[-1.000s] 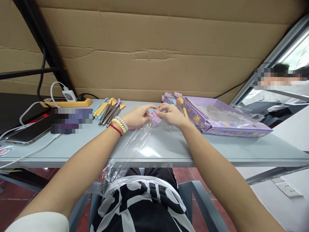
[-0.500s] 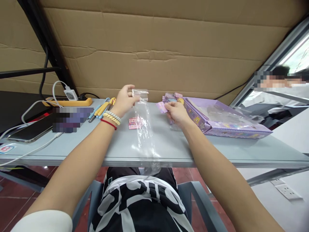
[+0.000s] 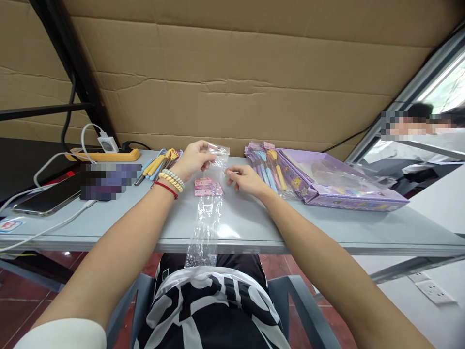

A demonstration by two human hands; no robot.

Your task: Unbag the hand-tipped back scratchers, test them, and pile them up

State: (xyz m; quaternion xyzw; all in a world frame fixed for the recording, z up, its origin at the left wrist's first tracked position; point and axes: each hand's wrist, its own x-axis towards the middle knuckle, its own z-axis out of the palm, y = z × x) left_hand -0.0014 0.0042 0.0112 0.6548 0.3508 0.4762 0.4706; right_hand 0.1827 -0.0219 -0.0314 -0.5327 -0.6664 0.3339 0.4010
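Note:
My left hand [image 3: 196,159] is closed, pinching the top of a long clear plastic bag [image 3: 209,213] between thumb and fingers. The bag hangs over the table's front edge towards my lap. Pink cards [image 3: 208,187] lie on the table beside and partly behind the bag. At the bag's right edge is my right hand [image 3: 244,179], its fingers loosely bent and apart, with no card in them; whether the fingertips touch the plastic I cannot tell. Bagged sets of yellow, blue and purple-handled tools [image 3: 269,168] lie to the right.
A purple open box [image 3: 348,198] with clear plastic inside stands at the right. Loose yellow and blue-handled tools [image 3: 156,164] lie left of my hand. Further left are a phone [image 3: 51,196], white cables and an orange power strip [image 3: 119,155]. Cardboard [image 3: 232,72] walls the back.
My right hand has moved left from the bagged tools to the bag and let go of the pink card, which now lies by the others. The bag's lower end has swung left.

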